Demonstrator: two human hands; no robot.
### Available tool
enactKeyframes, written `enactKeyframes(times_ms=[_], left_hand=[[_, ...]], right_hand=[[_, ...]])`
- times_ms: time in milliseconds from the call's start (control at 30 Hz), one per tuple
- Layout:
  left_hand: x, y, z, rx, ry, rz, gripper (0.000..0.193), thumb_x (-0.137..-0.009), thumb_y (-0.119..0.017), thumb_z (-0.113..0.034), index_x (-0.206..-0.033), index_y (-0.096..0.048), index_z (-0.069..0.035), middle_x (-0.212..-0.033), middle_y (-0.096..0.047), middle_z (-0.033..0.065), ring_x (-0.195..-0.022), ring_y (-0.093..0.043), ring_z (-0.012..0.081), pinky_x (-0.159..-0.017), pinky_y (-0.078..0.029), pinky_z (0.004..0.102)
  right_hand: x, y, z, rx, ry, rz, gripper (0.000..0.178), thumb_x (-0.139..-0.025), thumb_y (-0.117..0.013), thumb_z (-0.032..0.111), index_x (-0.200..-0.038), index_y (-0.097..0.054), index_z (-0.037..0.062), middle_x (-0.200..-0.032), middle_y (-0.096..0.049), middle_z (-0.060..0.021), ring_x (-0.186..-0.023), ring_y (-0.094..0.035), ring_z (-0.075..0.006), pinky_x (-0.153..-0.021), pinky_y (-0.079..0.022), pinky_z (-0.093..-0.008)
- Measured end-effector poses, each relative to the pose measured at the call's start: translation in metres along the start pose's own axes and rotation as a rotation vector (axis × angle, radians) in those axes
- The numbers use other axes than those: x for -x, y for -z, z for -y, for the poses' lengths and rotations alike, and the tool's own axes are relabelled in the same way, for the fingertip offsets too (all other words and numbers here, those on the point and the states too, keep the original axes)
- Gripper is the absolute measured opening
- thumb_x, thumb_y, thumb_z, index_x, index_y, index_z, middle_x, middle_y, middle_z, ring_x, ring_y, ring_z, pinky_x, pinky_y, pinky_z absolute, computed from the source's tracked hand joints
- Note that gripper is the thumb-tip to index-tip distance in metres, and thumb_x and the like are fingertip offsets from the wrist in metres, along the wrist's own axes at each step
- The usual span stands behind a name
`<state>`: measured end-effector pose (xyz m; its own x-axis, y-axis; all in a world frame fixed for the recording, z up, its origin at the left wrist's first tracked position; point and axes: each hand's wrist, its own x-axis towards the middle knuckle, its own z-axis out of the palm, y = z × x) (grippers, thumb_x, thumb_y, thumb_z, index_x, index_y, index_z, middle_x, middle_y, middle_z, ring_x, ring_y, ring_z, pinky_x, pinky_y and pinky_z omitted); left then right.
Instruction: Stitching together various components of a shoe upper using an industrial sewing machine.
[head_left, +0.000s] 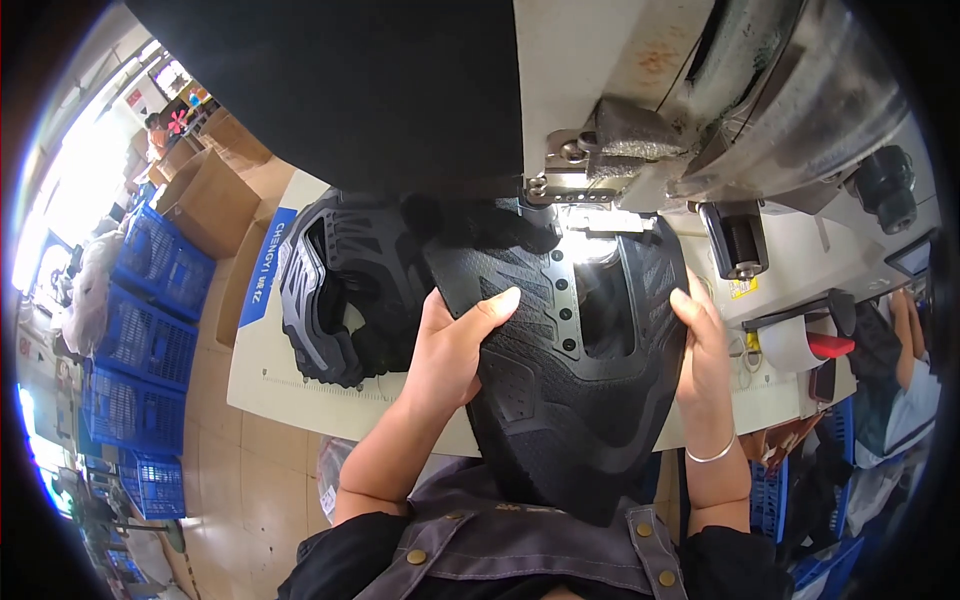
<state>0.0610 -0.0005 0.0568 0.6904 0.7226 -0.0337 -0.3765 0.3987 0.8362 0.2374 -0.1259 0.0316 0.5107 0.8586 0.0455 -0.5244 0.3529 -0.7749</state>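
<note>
A black shoe upper (590,400) lies flat under the lit needle area of a sewing machine (620,150), its toe end toward me. A lighter strip with dark eyelet holes runs beside its throat opening. My left hand (450,345) grips the upper's left edge, thumb on top and fingers underneath. On the right edge my right hand (700,330) holds it the same way, its wrist wearing a pale bangle. More black and grey shoe uppers (335,290) lie bunched on the table at the left. The machine's head hides the upper's far end.
The pale sewing table (255,370) curves round in front of me. Blue plastic crates (140,330) and cardboard boxes (205,200) stand on the floor at the left. At the right are a red-ended object (830,345), more blue crates and another person's arm (905,340).
</note>
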Motion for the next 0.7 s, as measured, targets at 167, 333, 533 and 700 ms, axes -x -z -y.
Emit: enactKeyframes(times_ms=[167,333,533,700], left_hand=[[-0.002,0.004,0.003,-0.046,-0.083,0.015,0.016,-0.08,-0.053,0.0,-0.096,-0.055,0.002,-0.089,-0.06,0.0085,-0.079,-0.059,0.0149,-0.07,-0.048,0.0278],[-0.002,0.004,-0.002,-0.042,-0.057,0.028,0.015,-0.081,-0.052,0.001,-0.096,-0.054,0.003,-0.088,-0.061,0.0085,-0.077,-0.06,0.0147,-0.069,-0.049,0.0269],[-0.007,0.004,0.001,-0.065,-0.068,0.032,0.017,-0.082,-0.052,-0.001,-0.099,-0.053,0.003,-0.089,-0.06,0.0083,-0.078,-0.06,0.0151,-0.07,-0.049,0.0272],[0.009,0.003,0.016,-0.21,-0.192,-0.003,0.027,-0.083,-0.054,-0.002,-0.109,-0.046,0.002,-0.1,-0.056,0.0068,-0.089,-0.054,0.0112,-0.08,-0.043,0.0255]], right_hand=[[0.012,-0.002,0.0,0.115,0.085,0.03,0.045,-0.08,-0.049,0.007,-0.121,-0.035,-0.0045,-0.111,-0.052,-0.0132,-0.099,-0.054,-0.0184,-0.087,-0.044,-0.0283],[0.016,-0.002,-0.004,0.186,0.16,-0.027,0.044,-0.08,-0.049,0.001,-0.122,-0.037,-0.0036,-0.111,-0.052,-0.0126,-0.097,-0.055,-0.0168,-0.086,-0.044,-0.0279],[0.017,-0.003,-0.007,0.217,0.27,-0.07,0.037,-0.081,-0.051,-0.001,-0.117,-0.041,-0.0028,-0.106,-0.055,-0.0093,-0.092,-0.054,-0.0132,-0.082,-0.044,-0.0253],[0.023,-0.005,-0.005,0.484,0.38,-0.142,0.035,-0.084,-0.052,0.005,-0.116,-0.042,-0.0021,-0.104,-0.054,-0.0068,-0.092,-0.051,-0.0111,-0.083,-0.04,-0.0236]])
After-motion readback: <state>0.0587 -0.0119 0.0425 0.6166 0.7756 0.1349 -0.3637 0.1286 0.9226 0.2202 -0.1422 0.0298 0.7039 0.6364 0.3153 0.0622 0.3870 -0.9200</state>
